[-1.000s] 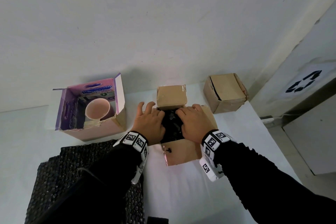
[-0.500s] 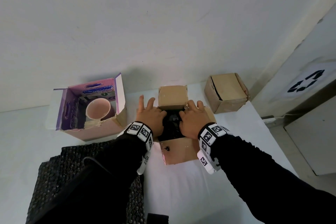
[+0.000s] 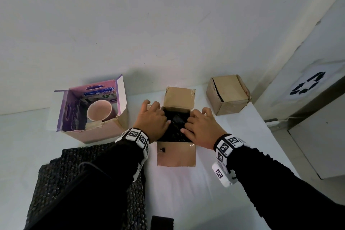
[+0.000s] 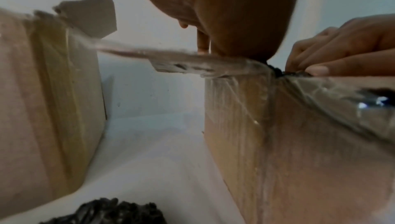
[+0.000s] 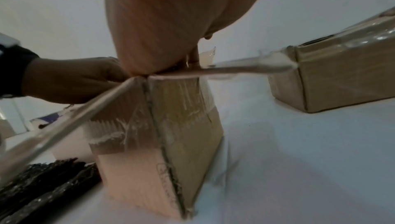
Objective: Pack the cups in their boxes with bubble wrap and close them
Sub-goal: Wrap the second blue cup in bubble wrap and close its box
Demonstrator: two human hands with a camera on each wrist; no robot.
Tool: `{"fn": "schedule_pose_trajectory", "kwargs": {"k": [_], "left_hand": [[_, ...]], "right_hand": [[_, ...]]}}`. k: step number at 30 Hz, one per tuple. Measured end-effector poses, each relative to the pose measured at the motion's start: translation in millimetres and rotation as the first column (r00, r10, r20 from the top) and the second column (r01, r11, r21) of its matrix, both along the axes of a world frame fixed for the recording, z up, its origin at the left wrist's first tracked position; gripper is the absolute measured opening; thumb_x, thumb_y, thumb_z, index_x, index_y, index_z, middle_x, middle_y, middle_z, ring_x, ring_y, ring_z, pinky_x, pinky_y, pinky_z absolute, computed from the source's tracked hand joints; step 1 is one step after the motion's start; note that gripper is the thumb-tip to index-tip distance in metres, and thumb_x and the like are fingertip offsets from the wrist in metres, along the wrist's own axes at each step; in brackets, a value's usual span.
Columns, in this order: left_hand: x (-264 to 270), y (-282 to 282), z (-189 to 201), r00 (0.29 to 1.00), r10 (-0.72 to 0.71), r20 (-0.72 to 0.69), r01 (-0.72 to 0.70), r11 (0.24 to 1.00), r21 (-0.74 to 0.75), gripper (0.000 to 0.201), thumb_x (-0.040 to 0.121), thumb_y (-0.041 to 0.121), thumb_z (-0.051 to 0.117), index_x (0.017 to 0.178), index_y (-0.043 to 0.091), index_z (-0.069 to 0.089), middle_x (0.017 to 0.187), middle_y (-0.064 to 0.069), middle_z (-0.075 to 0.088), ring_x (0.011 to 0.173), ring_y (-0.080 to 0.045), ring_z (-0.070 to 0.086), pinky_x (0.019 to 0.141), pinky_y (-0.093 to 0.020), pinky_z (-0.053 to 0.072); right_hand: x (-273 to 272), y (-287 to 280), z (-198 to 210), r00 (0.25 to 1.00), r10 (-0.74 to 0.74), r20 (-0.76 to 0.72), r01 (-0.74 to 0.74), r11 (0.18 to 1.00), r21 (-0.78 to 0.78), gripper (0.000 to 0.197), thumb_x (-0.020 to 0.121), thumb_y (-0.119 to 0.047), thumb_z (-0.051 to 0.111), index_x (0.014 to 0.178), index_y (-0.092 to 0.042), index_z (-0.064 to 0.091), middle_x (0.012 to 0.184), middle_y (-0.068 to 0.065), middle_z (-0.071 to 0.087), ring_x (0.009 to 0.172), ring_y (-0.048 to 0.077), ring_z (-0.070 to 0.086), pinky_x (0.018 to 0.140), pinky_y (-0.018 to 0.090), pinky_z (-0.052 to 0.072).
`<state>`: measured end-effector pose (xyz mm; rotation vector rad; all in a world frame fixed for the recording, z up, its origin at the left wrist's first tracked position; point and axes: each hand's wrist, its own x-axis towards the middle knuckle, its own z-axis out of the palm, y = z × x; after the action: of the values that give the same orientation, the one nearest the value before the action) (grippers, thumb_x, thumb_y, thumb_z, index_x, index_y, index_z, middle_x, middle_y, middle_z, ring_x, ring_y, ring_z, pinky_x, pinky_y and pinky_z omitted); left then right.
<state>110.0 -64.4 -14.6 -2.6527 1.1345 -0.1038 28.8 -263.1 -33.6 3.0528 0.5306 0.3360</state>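
Nearest, a sheet of dark bubble wrap (image 3: 89, 183) lies flat on the white table (image 3: 186, 192) under the left forearm. Beyond it stands the open brown box (image 3: 176, 155), its flaps spread, black wrap (image 3: 175, 123) filling its mouth. The left hand (image 3: 152, 119) and right hand (image 3: 202, 127) rest on the box's side flaps, fingers extended and pressing, grasping nothing. Farther left, a pink cup (image 3: 99, 110) stands unwrapped inside an open purple box (image 3: 89, 110). Far right sits a closed brown box (image 3: 228, 94).

black sleeves (image 3: 280, 192) — white wristbands (image 3: 226, 144) printed with black square marker codes.
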Motion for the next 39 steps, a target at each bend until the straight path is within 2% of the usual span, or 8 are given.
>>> {"fn": "schedule_pose_trajectory", "kwargs": {"k": [3, 10, 16, 20, 23, 29, 33, 39], "left_hand": [[-7, 5, -1, 0.999, -0.033, -0.025, 0.033, 0.999, 0.000, 0.070, 0.084, 0.057, 0.016, 0.090, 0.020, 0.076, 0.107, 0.003, 0.060, 0.116, -0.025, 0.042, 0.107, -0.054, 0.015], [-17, 1, -3, 0.994, 0.112, -0.018, -0.111, 0.993, 0.037, 0.042, 0.081, 0.053, 0.046, 0.107, 0.029, 0.069, 0.129, 0.005, 0.042, 0.123, -0.027, 0.030, 0.105, -0.052, 0.014], [-15, 3, -4, 0.994, 0.096, 0.053, -0.088, 0.988, -0.127, 0.031, 0.085, 0.056, 0.055, 0.087, 0.030, 0.069, 0.090, 0.012, 0.059, 0.102, -0.020, 0.044, 0.087, -0.040, 0.023], [-23, 8, -10, 0.993, -0.031, 0.116, 0.049, 0.987, -0.154, 0.058, 0.093, 0.053, 0.029, 0.068, 0.024, 0.072, 0.076, 0.008, 0.066, 0.095, -0.023, 0.050, 0.088, -0.045, 0.028], [-28, 14, -11, 0.995, -0.052, 0.091, 0.066, 0.986, -0.155, 0.059, 0.093, 0.050, 0.028, 0.067, 0.020, 0.071, 0.074, 0.006, 0.069, 0.102, -0.026, 0.053, 0.093, -0.047, 0.027], [-45, 18, -18, 0.998, -0.014, 0.058, 0.029, 0.965, -0.259, 0.046, 0.090, 0.055, 0.037, 0.077, 0.019, 0.064, 0.088, 0.001, 0.071, 0.116, -0.025, 0.051, 0.098, -0.049, 0.026], [-44, 30, -26, 0.996, -0.037, 0.086, 0.058, 0.964, -0.258, 0.053, 0.085, 0.065, 0.039, 0.090, 0.024, 0.071, 0.101, 0.004, 0.067, 0.122, -0.025, 0.046, 0.100, -0.051, 0.024], [-51, 48, -35, 0.995, 0.015, 0.099, 0.020, 0.941, -0.339, 0.047, 0.077, 0.062, 0.047, 0.102, 0.026, 0.064, 0.107, 0.008, 0.061, 0.110, -0.022, 0.043, 0.090, -0.044, 0.028]], "right_hand": [[-2, -4, 0, 0.999, 0.010, -0.033, -0.011, 1.000, -0.029, 0.050, 0.096, -0.051, 0.037, 0.076, -0.024, 0.074, 0.075, -0.010, 0.065, 0.095, 0.018, 0.053, 0.083, 0.041, 0.030], [-15, -7, -1, 0.997, -0.063, -0.033, 0.061, 0.996, -0.063, 0.040, 0.090, -0.041, 0.038, 0.077, -0.027, 0.074, 0.089, -0.012, 0.061, 0.097, 0.018, 0.046, 0.082, 0.040, 0.028], [-22, 3, 0, 0.994, -0.068, -0.083, 0.070, 0.997, 0.022, 0.030, 0.093, -0.045, 0.033, 0.091, -0.024, 0.055, 0.077, -0.010, 0.068, 0.108, 0.018, 0.052, 0.098, 0.045, 0.018], [-18, 1, 11, 0.961, -0.096, -0.258, 0.087, 0.995, -0.046, 0.055, 0.096, -0.057, 0.021, 0.088, -0.026, 0.066, 0.089, -0.010, 0.071, 0.130, 0.015, 0.037, 0.103, 0.046, 0.010], [-16, 4, 18, 0.922, -0.143, -0.361, 0.121, 0.989, -0.082, 0.064, 0.096, -0.062, 0.022, 0.082, -0.026, 0.073, 0.091, -0.011, 0.070, 0.131, 0.012, 0.030, 0.101, 0.044, 0.006], [-13, 10, 26, 0.892, -0.177, -0.417, 0.111, 0.978, -0.177, 0.055, 0.096, -0.055, 0.029, 0.091, -0.023, 0.073, 0.093, -0.005, 0.067, 0.112, 0.016, 0.039, 0.095, 0.042, 0.020], [-3, 15, 38, 0.949, -0.072, -0.306, 0.115, 0.985, 0.125, 0.019, 0.089, -0.026, 0.048, 0.098, -0.021, 0.064, 0.101, -0.002, 0.063, 0.099, 0.021, 0.055, 0.086, 0.036, 0.039], [25, 43, 24, 0.898, 0.150, -0.413, -0.053, 0.970, 0.238, 0.038, 0.088, -0.013, 0.051, 0.125, -0.018, 0.058, 0.131, 0.000, 0.055, 0.115, 0.022, 0.052, 0.094, 0.040, 0.044]]}}
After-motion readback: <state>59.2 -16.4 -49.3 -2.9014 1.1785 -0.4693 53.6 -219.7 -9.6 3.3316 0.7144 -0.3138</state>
